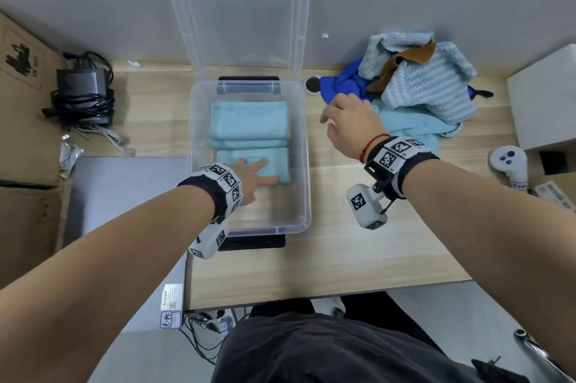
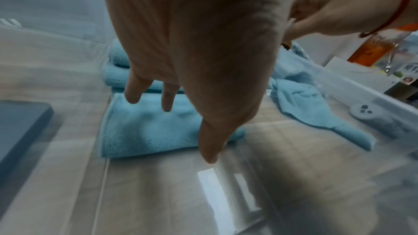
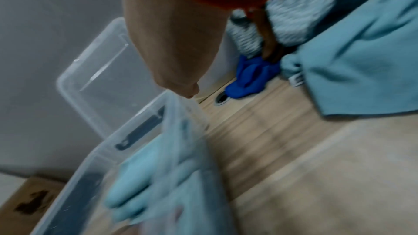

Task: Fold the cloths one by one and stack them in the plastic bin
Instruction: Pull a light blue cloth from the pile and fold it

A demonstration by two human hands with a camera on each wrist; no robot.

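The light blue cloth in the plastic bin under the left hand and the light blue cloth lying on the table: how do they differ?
The cloth in the bin is folded into a neat rectangle; the cloth on the table is unfolded and rumpled. The left hand rests flat on the first; the right hand hovers near the second, holding nothing. The first lies inside the plastic bin beside another folded cloth; the second lies partly under a pile. Both look the same light blue.

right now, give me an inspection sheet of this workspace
surface: wooden table, mostly bare in front.
job's things: clear plastic bin, lid open; folded light-blue cloths inside; unfolded cloth pile to its right.
clutter: white controller, cardboard boxes.
grippers: left hand flat on the near folded cloth; right hand empty, by the pile.
cables: black adapter with coiled cable, far left.
surroundings: grey wall.
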